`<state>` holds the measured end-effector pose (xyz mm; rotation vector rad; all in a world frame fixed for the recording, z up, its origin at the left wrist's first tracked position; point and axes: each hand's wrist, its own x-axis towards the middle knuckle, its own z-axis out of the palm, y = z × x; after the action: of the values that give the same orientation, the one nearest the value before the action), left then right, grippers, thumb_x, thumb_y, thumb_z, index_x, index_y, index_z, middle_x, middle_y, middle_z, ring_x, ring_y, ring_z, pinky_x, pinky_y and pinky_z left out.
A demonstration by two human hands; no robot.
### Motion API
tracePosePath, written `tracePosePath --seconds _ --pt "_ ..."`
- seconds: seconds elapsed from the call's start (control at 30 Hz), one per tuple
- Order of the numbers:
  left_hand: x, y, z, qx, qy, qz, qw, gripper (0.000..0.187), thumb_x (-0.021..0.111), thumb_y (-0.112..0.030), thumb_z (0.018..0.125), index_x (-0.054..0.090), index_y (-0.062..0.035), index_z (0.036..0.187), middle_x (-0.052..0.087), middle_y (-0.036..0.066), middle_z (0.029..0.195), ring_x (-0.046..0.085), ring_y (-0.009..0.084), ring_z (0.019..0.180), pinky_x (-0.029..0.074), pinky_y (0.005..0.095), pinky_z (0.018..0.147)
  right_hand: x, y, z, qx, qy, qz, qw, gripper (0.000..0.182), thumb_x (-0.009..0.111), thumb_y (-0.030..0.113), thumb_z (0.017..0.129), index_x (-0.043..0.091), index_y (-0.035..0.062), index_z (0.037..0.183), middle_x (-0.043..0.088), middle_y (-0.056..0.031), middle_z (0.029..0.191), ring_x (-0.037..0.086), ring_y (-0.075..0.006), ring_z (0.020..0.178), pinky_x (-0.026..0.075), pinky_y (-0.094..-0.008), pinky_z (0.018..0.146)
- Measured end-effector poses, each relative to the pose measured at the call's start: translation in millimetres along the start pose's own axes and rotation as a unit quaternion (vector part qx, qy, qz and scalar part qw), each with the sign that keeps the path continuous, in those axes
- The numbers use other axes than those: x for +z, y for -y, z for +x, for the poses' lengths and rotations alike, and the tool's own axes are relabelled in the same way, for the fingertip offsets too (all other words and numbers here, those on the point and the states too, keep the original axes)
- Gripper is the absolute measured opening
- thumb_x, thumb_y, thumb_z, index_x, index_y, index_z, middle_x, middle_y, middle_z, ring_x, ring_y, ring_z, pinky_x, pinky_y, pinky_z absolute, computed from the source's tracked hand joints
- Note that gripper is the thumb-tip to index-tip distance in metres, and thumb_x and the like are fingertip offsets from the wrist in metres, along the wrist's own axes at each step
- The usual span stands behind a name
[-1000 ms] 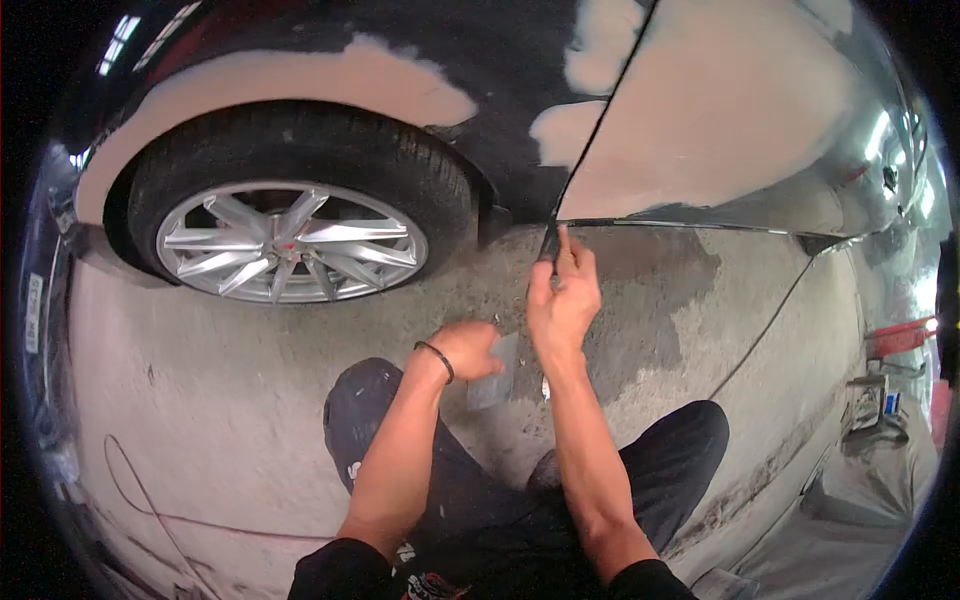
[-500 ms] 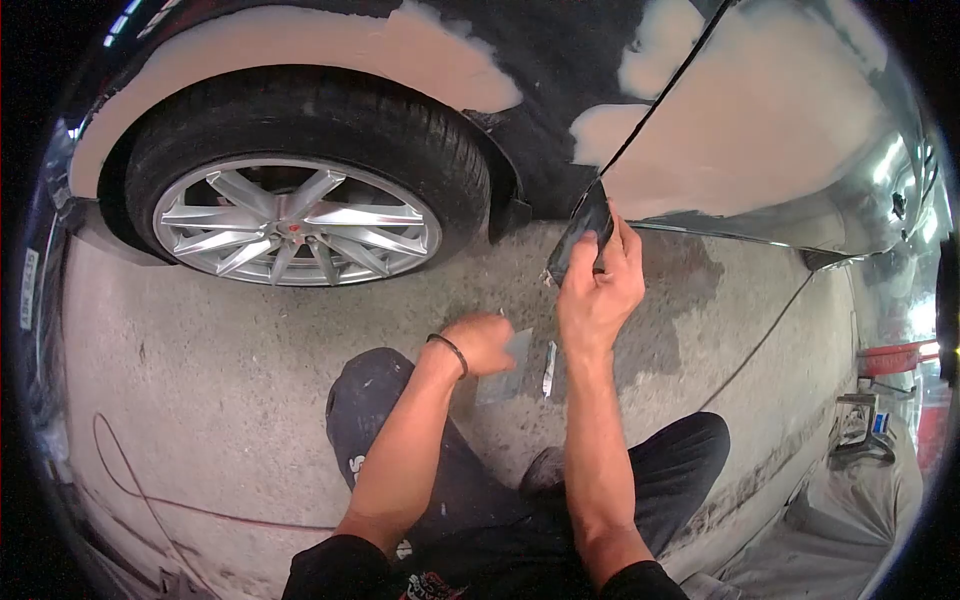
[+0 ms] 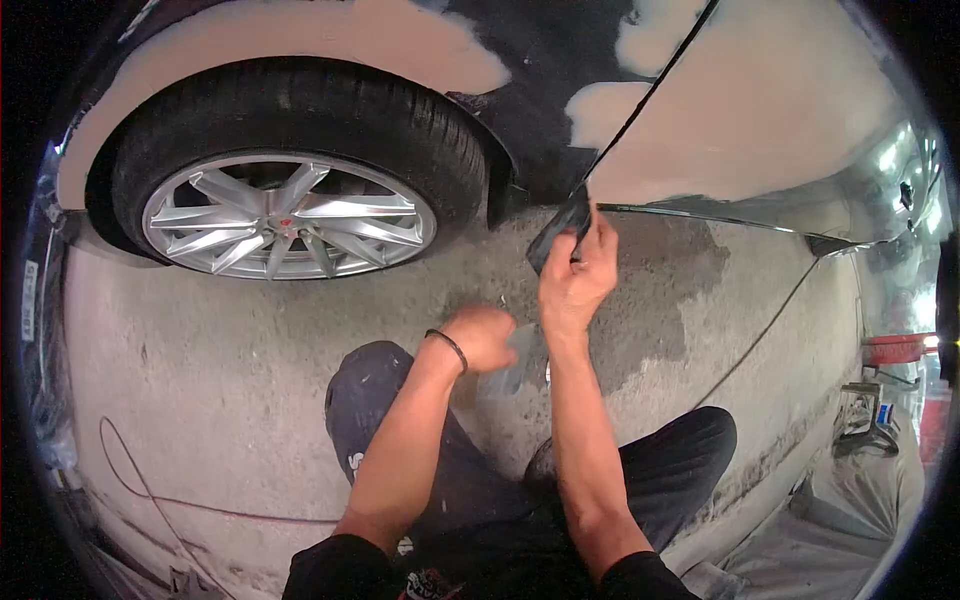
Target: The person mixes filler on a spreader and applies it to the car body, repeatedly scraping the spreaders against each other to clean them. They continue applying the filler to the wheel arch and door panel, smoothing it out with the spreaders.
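Rough grey concrete floor (image 3: pixel 250 400) fills the middle of the frame, running under a dark car body patched with tan filler (image 3: pixel 760 110) across the top. At centre, the right hand (image 3: pixel 572 285) is closed around a small dark flat block (image 3: pixel 558 232), pressing its upper end against the lower edge of the body where the door seam meets the sill. Just below and left, the left hand (image 3: pixel 480 338), a black band at its wrist, is curled around a thin grey flat spreader (image 3: pixel 512 362), held over the floor. Open floor lies left of both hands. At upper left stands the black tyre with silver spoked wheel (image 3: pixel 285 215), well apart. A thin cable (image 3: pixel 770 320) crosses the floor at right.
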<state>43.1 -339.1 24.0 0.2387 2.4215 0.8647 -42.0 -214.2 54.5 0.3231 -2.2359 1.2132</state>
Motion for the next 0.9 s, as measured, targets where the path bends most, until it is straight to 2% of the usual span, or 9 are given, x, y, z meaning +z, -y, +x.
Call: tracePosePath --seconds 0.1,0.2,0.3,0.4,0.5,0.6,0.7,0.83,0.9 --pt "0.2 0.5 -2.3 -0.004 -0.005 0.005 1.000 0.043 0.078 -0.034 0.085 0.076 0.0063 0.098 0.074 0.031 0.098 0.074 0.0450 0.095 0.058 0.0520 0.086 6.6 -10.8 -7.7 0.018 -0.001 -0.002 1.000 0.043 0.057 0.009 0.099 0.068 0.0008 0.140 0.067 -0.0237 0.129 0.071 -0.0365 0.109 0.056 -0.0402 0.092" --pt "1.6 -0.3 -4.6 -0.024 0.003 -0.007 1.000 0.042 0.078 -0.036 0.086 0.076 0.0046 0.098 0.074 0.030 0.099 0.073 0.0456 0.095 0.058 0.0517 0.087 2.1 0.9 -2.2 -0.011 -0.011 0.026 1.000 0.047 0.060 0.008 0.095 0.065 -0.0049 0.140 0.065 -0.0233 0.126 0.069 -0.0376 0.104 0.057 -0.0423 0.086" --pt "4.0 -0.1 -3.7 -0.030 0.004 0.020 0.999 0.043 0.080 -0.037 0.086 0.076 0.0038 0.098 0.075 0.029 0.099 0.073 0.0454 0.097 0.058 0.0515 0.087 8.1 -14.5 -9.8 0.040 0.020 0.013 0.999 0.047 0.061 0.008 0.095 0.065 -0.0050 0.140 0.065 -0.0233 0.129 0.068 -0.0388 0.105 0.056 -0.0435 0.089" --pt "9.6 4.7 -0.5 -0.029 0.008 0.032 0.999 0.042 0.079 -0.036 0.085 0.076 0.0037 0.097 0.075 0.029 0.098 0.073 0.0449 0.097 0.058 0.0515 0.087 4.8 -17.2 -10.2 -0.038 -0.013 -0.004 0.999 0.048 0.062 0.006 0.094 0.065 -0.0051 0.141 0.064 -0.0235 0.129 0.068 -0.0395 0.106 0.057 -0.0422 0.087" --pt "-0.6 -8.5 -5.6 -0.052 0.020 0.013 0.998 0.033 0.074 -0.025 0.082 0.078 0.0053 0.094 0.075 0.030 0.098 0.074 0.0444 0.095 0.058 0.0518 0.088 5.2 0.9 -1.1 -0.034 -0.034 0.021 0.999 0.050 0.063 0.005 0.094 0.063 -0.0050 0.143 0.063 -0.0234 0.132 0.069 -0.0390 0.108 0.059 -0.0405 0.082" --pt "1.9 -5.3 -4.0 -0.045 0.018 0.029 0.998 0.042 0.079 -0.034 0.082 0.075 0.0060 0.095 0.074 0.030 0.096 0.074 0.0448 0.095 0.058 0.0507 0.087 15.2 5.3 -7.6 0.028 -0.035 0.035 0.998 0.051 0.063 0.005 0.094 0.062 -0.0048 0.144 0.062 -0.0241 0.134 0.069 -0.0382 0.108 0.060 -0.0397 0.078" --pt "2.4 -1.8 1.6 -0.065 0.060 0.027 0.996 0.045 0.079 -0.035 0.081 0.074 0.0079 0.094 0.074 0.031 0.095 0.074 0.0448 0.095 0.058 0.0505 0.087 21.3 -3.4 -14.5 0.028 -0.022 0.012 0.999 0.052 0.063 0.005 0.094 0.061 -0.0046 0.145 0.061 -0.0248 0.135 0.070 -0.0369 0.107 0.060 -0.0395 0.076" --pt "7.3 0.2 -1.2 -0.066 0.043 0.025 0.997 0.042 0.079 -0.034 0.082 0.076 0.0048 0.096 0.074 0.030 0.097 0.073 0.0446 0.095 0.058 0.0512 0.087 23.5 -18.7 -18.0 -0.001 -0.028 0.028 0.999 0.053 0.062 0.005 0.094 0.061 -0.0034 0.146 0.060 -0.0266 0.135 0.070 -0.0423 0.101 0.059 -0.0423 0.082" --pt "7.4 1.2 -1.7 -0.052 0.029 0.022 0.998 0.039 0.079 -0.034 0.084 0.076 0.0026 0.099 0.075 0.029 0.099 0.073 0.0444 0.096 0.057 0.0514 0.088 23.6 -41.4 -27.0 0.033 0.024 -0.018 0.999 0.052 0.063 0.008 0.094 0.062 -0.0031 0.145 0.063 -0.0263 0.132 0.070 -0.0440 0.103 0.058 -0.0442 0.085"
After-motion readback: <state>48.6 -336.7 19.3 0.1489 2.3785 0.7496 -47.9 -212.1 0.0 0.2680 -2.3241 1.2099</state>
